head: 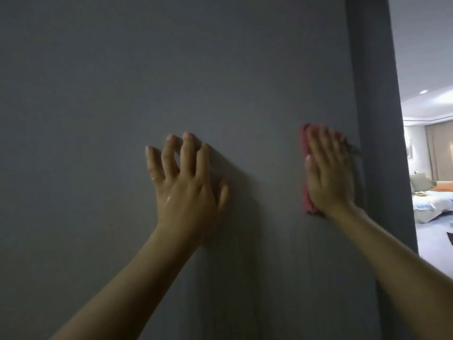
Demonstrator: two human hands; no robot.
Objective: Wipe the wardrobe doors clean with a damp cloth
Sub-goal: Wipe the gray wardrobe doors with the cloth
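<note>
Up close, my right hand (328, 173) presses a pink cloth (306, 192) flat on the grey wardrobe door (171, 69), fingers straight and together, near its right edge. My left hand (186, 182) rests on the door, fingers spread.

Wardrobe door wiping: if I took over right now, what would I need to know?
Right hand: flat, fingers straight, pressing the pink cloth against the grey wardrobe door, close to its right edge.
Left hand: bare, fingers spread, resting on the door beside it.
Done: cannot tell how much is wiped; faint streaks show below the hands.
Left: probably keep wiping across the door.
</note>
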